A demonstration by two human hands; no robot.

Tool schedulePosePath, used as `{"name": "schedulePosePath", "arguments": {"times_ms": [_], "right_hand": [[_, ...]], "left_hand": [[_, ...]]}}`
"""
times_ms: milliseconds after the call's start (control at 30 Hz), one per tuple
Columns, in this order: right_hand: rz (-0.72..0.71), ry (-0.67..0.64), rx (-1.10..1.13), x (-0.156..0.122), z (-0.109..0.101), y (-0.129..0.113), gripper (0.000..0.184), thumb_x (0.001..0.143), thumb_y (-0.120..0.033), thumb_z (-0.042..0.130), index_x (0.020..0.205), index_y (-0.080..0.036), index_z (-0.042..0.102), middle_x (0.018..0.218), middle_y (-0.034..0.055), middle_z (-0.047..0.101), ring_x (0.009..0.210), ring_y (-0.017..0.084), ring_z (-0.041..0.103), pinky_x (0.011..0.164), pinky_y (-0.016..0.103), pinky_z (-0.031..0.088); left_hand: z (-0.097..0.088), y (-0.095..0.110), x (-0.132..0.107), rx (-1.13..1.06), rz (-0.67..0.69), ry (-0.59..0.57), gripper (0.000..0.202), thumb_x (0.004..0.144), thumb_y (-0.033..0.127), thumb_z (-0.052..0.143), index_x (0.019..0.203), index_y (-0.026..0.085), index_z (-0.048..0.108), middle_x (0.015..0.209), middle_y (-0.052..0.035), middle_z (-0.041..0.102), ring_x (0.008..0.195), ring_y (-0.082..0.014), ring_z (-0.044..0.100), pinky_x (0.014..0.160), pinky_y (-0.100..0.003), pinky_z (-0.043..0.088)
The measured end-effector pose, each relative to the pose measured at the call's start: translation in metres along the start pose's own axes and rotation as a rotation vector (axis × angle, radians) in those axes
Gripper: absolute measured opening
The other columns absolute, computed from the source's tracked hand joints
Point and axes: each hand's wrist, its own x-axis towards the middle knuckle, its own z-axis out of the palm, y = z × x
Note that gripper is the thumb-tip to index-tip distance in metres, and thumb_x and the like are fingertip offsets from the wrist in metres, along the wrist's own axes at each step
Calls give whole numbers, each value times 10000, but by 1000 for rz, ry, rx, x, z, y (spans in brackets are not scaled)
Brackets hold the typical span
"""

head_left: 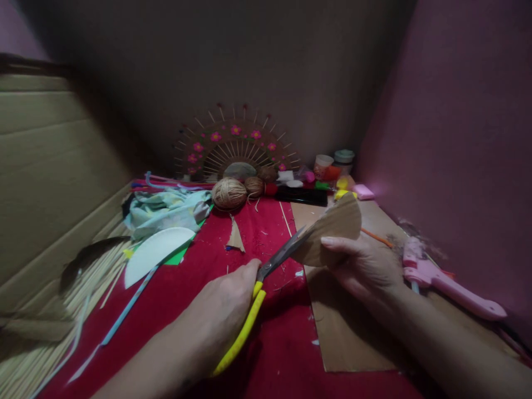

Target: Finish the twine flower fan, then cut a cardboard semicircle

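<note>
My left hand is closed around the yellow-handled scissors, whose blades point up and to the right. Their tips meet the left edge of a piece of cardboard with a rounded outline. My right hand pinches that piece from its lower right side, the thumb lying on its front. Beneath the right hand lies a flat cardboard sheet. A small pointed cardboard scrap rests on the red cloth beyond the scissors.
A pink glue gun lies at the right. Balls of twine and a decorated fan-shaped piece are at the back. On the left are thin sticks, a white paper piece and a bundled cloth.
</note>
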Motion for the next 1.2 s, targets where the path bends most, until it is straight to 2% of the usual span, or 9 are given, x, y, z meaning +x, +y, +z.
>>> {"name": "schedulePosePath", "arguments": {"times_ms": [300, 533, 667, 767, 967, 1067, 1200], "right_hand": [[-17, 0, 2, -2, 1, 0, 478, 537, -22, 664, 946, -267, 627, 787, -33, 667, 745, 174, 599, 779, 364, 471], [-5, -27, 6, -2, 1, 0, 461, 529, -25, 663, 933, -247, 632, 749, -34, 662, 705, 165, 592, 750, 350, 469], [-9, 15, -10, 1, 1, -2, 447, 517, -23, 654, 904, -247, 644, 719, -37, 669, 658, 158, 589, 712, 336, 473], [-32, 22, -11, 1, 2, -3, 461, 507, -25, 664, 912, -245, 647, 707, -39, 668, 666, 161, 596, 712, 334, 474], [-33, -20, -35, -4, 5, -1, 410, 534, -37, 670, 899, -223, 647, 731, -31, 675, 671, 152, 606, 702, 312, 484], [-27, -22, -41, -5, 7, 0, 384, 534, -40, 668, 877, -212, 647, 733, -23, 678, 656, 162, 610, 697, 332, 493], [-27, -21, -22, -5, 7, 1, 400, 524, -36, 672, 881, -213, 646, 759, -21, 677, 675, 171, 612, 715, 351, 497]], "left_hand": [[0, 2, 0, 26, -3, -14, 241, 768, 249, 429, 997, 176, 441, 737, -30, 570, 541, -137, 489, 503, -253, 341], [0, -2, 0, -16, -20, -20, 233, 767, 259, 436, 984, 180, 470, 669, -14, 569, 530, -145, 518, 493, -244, 361], [0, -3, 1, -99, 39, 72, 363, 735, 281, 482, 1089, 211, 448, 801, -30, 611, 651, -168, 568, 581, -261, 421], [2, 0, 2, -134, 33, 124, 362, 789, 277, 414, 1144, 209, 437, 902, -59, 618, 762, -189, 581, 658, -288, 440], [7, 2, 3, -112, 34, 97, 324, 828, 281, 362, 1121, 188, 463, 812, -52, 606, 718, -180, 566, 627, -283, 434], [9, -1, 3, -90, 28, 89, 325, 833, 269, 357, 1134, 184, 446, 842, -61, 606, 709, -174, 565, 620, -279, 427], [8, 0, 3, -23, -11, 9, 347, 816, 255, 377, 1150, 168, 411, 876, -82, 607, 660, -173, 564, 579, -281, 418]]}}
